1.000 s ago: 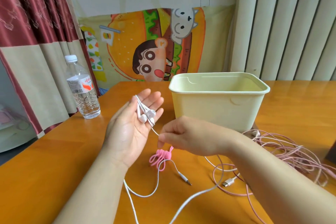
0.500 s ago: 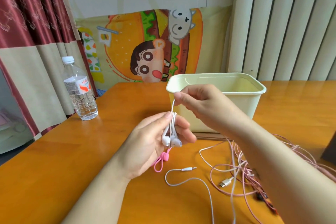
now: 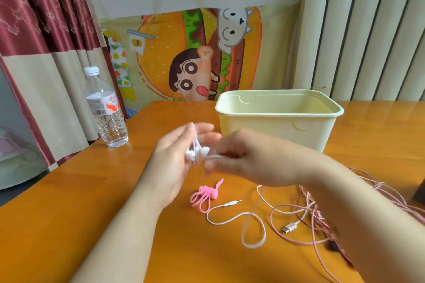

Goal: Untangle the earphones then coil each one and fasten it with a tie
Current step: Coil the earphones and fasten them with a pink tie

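The right hand [image 3: 241,158], raised above the left half a second ago, has dropped level with it and pinches the cord of the white earphones [image 3: 213,157] between thumb and fingertips, though blur hides detail. The left hand [image 3: 177,161] holds the two earbuds [image 3: 190,156] against its palm, fingers loosely bent. Between the grips the cord runs sideways; the buds hang nose-down. Below the grip, now uncovered, lies one bundle of pink ties [image 3: 205,193] and one jack plug [image 3: 233,202], pointing right. Right of the grip sprawls one tangle of pink earphones [image 3: 308,208] on the table [image 3: 69,213], beyond it one bin [image 3: 279,126]
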{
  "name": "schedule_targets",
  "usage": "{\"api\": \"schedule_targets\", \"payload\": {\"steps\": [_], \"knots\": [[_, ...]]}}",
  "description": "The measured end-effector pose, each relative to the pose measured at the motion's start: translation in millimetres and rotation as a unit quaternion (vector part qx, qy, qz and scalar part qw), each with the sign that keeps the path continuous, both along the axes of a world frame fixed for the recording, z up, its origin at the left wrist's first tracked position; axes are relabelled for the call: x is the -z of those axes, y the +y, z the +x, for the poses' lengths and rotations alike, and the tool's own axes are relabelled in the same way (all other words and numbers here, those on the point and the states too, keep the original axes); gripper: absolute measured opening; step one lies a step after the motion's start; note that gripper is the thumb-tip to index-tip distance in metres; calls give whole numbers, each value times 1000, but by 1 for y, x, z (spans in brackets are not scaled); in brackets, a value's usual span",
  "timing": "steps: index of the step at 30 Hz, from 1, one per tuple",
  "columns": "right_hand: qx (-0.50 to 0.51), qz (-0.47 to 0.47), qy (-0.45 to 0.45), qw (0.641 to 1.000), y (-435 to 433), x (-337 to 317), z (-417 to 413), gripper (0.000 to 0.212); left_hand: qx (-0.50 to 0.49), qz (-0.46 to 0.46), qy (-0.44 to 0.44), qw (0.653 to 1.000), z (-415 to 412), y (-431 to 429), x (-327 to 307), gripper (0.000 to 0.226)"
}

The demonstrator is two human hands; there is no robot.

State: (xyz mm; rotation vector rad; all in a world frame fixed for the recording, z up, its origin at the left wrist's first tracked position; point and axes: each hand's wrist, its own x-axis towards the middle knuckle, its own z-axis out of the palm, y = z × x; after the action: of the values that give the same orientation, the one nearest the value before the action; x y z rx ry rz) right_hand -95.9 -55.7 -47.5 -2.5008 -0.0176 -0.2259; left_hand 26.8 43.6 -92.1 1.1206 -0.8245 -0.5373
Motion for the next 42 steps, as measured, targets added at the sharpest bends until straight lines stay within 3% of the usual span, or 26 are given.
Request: {"api": "schedule_targets", "payload": {"steps": [4, 10, 15, 18, 21, 24, 26, 28, 33, 36, 38, 42], "knots": [[81, 31, -135, 987, -10, -16, -10, 28, 74, 90, -84, 990, -9, 2, 4, 30], [162, 78, -207, 962, -21, 4, 4, 30, 186, 24, 36, 982, -22, 8, -6, 33], [130, 69, -145, 978, -18, 29, 17, 37, 193, -86, 216, 953, -18, 5, -13, 39], [80, 19, -61, 995, -11, 32, 19, 31, 133, -159, 255, 944, -8, 2, -13, 39], [27, -16, 19, 999, -9, 23, 12, 24, 64, -128, 174, 974, 1, -1, -7, 39], [31, -14, -16, 999, -10, 7, 4, 25, 1, -33, 22, 999, 3, -2, 4, 35], [31, 10, -50, 998, -12, -3, -2, 28, -1, 57, -119, 991, 1, -3, 12, 36], [49, 33, -83, 995, -16, -9, -7, 29, 43, 117, -170, 977, -5, -3, 15, 41], [152, 45, -158, 975, -29, -2, -3, 28, 143, 51, -10, 988, -11, 1, 5, 36], [145, 73, -146, 976, -26, 9, 5, 31, 223, 10, 97, 970, -7, 5, 3, 35], [117, 81, -118, 983, -22, 18, 10, 37, 293, -24, 177, 939, -2, 5, 1, 35], [72, 58, -31, 995, -14, 27, 16, 35, 211, -134, 299, 921, 2, 1, -3, 40]]}}
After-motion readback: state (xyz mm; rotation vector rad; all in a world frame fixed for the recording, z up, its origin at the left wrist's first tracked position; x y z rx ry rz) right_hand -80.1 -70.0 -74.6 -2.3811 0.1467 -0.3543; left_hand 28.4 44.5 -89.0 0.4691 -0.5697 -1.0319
